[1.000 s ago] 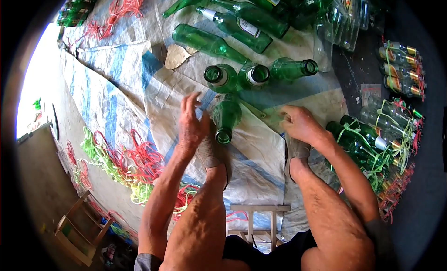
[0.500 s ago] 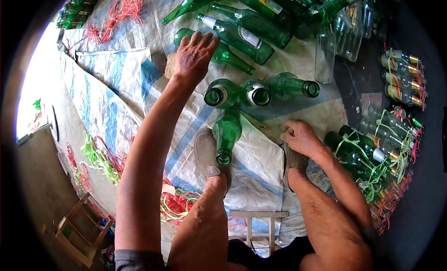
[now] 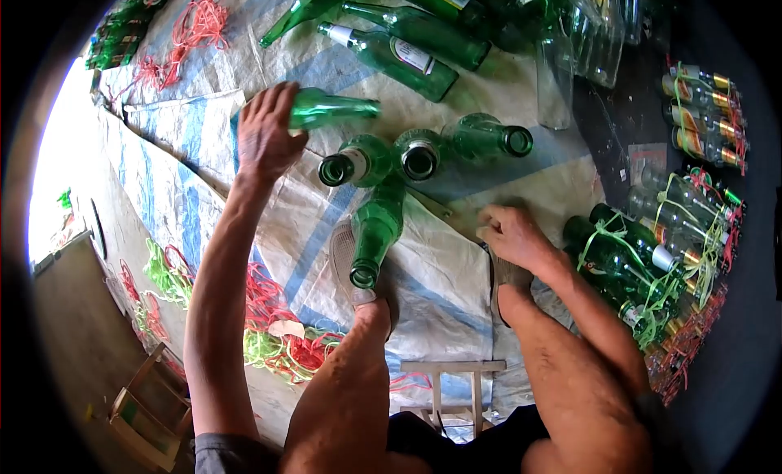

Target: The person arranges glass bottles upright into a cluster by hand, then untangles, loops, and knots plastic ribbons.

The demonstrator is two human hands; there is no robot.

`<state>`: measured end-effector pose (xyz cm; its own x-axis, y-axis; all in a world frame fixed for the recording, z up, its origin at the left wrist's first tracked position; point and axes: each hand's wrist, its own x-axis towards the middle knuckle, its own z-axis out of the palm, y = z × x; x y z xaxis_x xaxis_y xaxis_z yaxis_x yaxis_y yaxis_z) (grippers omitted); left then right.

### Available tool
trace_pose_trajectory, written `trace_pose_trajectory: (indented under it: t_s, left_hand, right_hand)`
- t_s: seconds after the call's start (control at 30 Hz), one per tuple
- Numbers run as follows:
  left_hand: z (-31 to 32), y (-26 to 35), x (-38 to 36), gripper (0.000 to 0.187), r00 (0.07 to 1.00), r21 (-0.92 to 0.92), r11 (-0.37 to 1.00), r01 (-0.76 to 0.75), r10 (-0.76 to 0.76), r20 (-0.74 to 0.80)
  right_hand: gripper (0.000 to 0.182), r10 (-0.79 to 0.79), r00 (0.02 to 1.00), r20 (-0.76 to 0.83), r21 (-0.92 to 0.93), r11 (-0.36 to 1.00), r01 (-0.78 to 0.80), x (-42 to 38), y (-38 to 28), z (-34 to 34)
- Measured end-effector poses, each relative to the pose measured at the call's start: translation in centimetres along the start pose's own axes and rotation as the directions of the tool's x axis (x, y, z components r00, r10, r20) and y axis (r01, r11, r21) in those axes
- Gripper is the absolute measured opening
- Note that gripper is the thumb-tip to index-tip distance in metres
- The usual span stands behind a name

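Note:
My left hand (image 3: pixel 273 132) is wrapped round the base end of a green bottle (image 3: pixel 334 109), whose neck points right. Just below it, several green bottles stand upright close together: one on the left (image 3: pixel 365 158), one in the middle (image 3: pixel 419 152) and one on the right (image 3: pixel 489 138). Another green bottle (image 3: pixel 379 226) stands nearer, beside my left shoe (image 3: pixel 342 258). My right hand (image 3: pixel 511 234) hovers near my right shoe with its fingers curled together; whether they hold anything small is hidden.
Loose green bottles (image 3: pixel 399 63) lie at the top, beside clear bottles (image 3: pixel 555 83). Tied bundles of bottles (image 3: pixel 627 254) lie at the right. Red string (image 3: pixel 199 26) and green string (image 3: pixel 163 270) lie at the left. A wooden stool (image 3: pixel 452 366) is below.
My left hand has moved left and down and taken hold of the green bottle, pulling it away from the lying bottles. My right hand stays nearly where it was. The view has shifted slightly.

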<state>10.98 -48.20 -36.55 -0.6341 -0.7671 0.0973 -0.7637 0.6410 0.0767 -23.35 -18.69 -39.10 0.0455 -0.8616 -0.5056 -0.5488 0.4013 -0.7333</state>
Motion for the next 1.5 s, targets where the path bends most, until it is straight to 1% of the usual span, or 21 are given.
trace_pose_trajectory:
  t_s: [0.1,0.13,0.2,0.27,0.33,0.4,0.43,0.47,0.53,0.63,0.67,0.8,0.9,1.0,1.03,1.07,1.17,1.23,1.27,1.37,1.5]
  left_hand:
    - [-1.9,-1.0,-2.7,0.067,0.973,-0.207,0.968,0.145,-0.177,-0.146]
    - [-2.6,-0.7,-4.0,0.069,0.932,-0.259,0.935,0.242,-0.298,-0.207]
    - [-4.0,-0.8,-7.1,0.066,0.879,-0.345,0.882,0.319,-0.412,-0.24]
    - [-6.3,1.3,-10.4,0.069,0.806,-0.611,0.709,0.351,-0.561,-0.188]
    - [-8.9,4.1,-13.5,0.069,0.799,-0.451,0.765,0.461,-0.578,-0.164]
    - [-9.3,5.9,-16.7,0.069,0.785,-0.547,0.708,0.446,-0.603,-0.141]
    - [-10.9,7.9,-17.2,0.071,0.8,-0.509,0.711,0.485,-0.595,-0.069]
    - [-10.8,8.7,-17.6,0.073,0.854,-0.576,0.729,0.371,-0.511,-0.097]
    - [-11.4,10.7,-18.6,0.072,0.929,-0.465,0.833,0.301,-0.367,-0.056]
    - [-12.0,13.3,-18.2,0.062,0.973,-0.573,0.794,0.203,-0.229,0.028]
    - [-12.4,14.3,-17.8,0.062,0.983,-0.608,0.777,0.166,-0.177,0.042]
    - [-11.2,15.3,-17.3,0.07,0.981,-0.711,0.7,0.07,0.081,0.176]
    - [-10.2,16.2,-16.6,0.075,0.97,-0.738,0.675,-0.012,0.188,0.156]
    - [-10.6,17.2,-15.8,0.064,0.96,-0.776,0.625,0.087,0.156,0.233]
    - [-10.6,17.3,-15.8,0.066,0.954,-0.757,0.645,0.108,0.148,0.262]
    - [-10.7,17.3,-15.8,0.08,0.952,-0.706,0.701,0.102,0.137,0.274]
    - [-9.2,16.6,-17.3,0.076,0.898,-0.669,0.671,0.32,0.01,0.439]
    - [-5.4,15.5,-19.6,0.064,0.919,-0.736,0.582,0.346,-0.054,0.389]
    - [-3.8,15.0,-20.3,0.06,0.925,-0.753,0.553,0.356,-0.092,0.369]
    - [-3.7,14.6,-19.0,0.062,0.851,-0.675,0.523,0.52,-0.244,0.466]
    - [-3.2,15.0,-17.4,0.069,0.85,-0.691,0.497,0.525,-0.343,0.399]
  right_hand:
    - [0.022,-0.041,0.999,0.0,-0.026,0.999,0.041,-0.5,0.5,0.1]
    - [0.022,-0.042,0.999,0.017,0.002,0.999,0.042,-0.7,0.2,0.0]
    - [0.024,-0.048,0.998,0.051,0.058,0.997,0.045,-1.3,-0.8,-0.4]
    - [0.023,-0.044,0.988,0.145,0.095,0.995,0.031,-2.0,-1.9,-0.7]
    - [0.024,-0.093,0.966,0.24,0.131,0.989,0.063,-2.3,-3.9,-1.3]
    - [0.027,-0.191,0.923,0.333,0.173,0.975,0.139,-2.8,-6.9,-2.3]
    - [0.029,-0.252,0.903,0.348,0.159,0.965,0.208,-3.1,-8.3,-2.5]
    - [0.034,-0.314,0.888,0.334,0.183,0.946,0.266,-3.5,-9.9,-2.7]
    - [0.042,-0.438,0.847,0.301,0.225,0.896,0.383,-4.0,-12.8,-3.0]
    - [0.056,-0.619,0.772,0.146,0.193,0.783,0.591,-4.7,-15.9,-2.9]
    - [0.067,-0.649,0.743,0.164,0.173,0.761,0.626,-5.0,-16.7,-3.2]
    - [0.067,-0.751,0.652,0.101,0.116,0.66,0.742,-6.1,-17.9,-2.1]
    - [0.064,-0.767,0.639,0.062,0.08,0.642,0.763,-6.7,-17.4,-1.1]
    - [0.062,-0.783,0.622,0.028,0.043,0.622,0.782,-7.0,-17.3,-1.8]
    - [0.054,-0.789,0.614,-0.013,0.029,0.613,0.789,-6.9,-17.1,-1.9]
    - [0.048,-0.797,0.602,-0.055,0.011,0.602,0.798,-6.7,-16.8,-2.0]
    - [0.047,-0.758,0.649,-0.062,-0.051,0.652,0.756,-6.4,-16.7,-3.7]
    - [0.044,-0.762,0.633,-0.138,-0.117,0.647,0.753,-5.7,-15.9,-3.7]
    - [0.043,-0.725,0.681,-0.102,-0.146,0.688,0.711,-5.6,-16.3,-4.4]
    - [0.041,-0.729,0.658,-0.188,-0.232,0.684,0.691,-4.5,-15.7,-3.9]
    - [0.042,-0.707,0.682,-0.187,-0.28,0.704,0.653,-3.4,-15.2,-3.6]
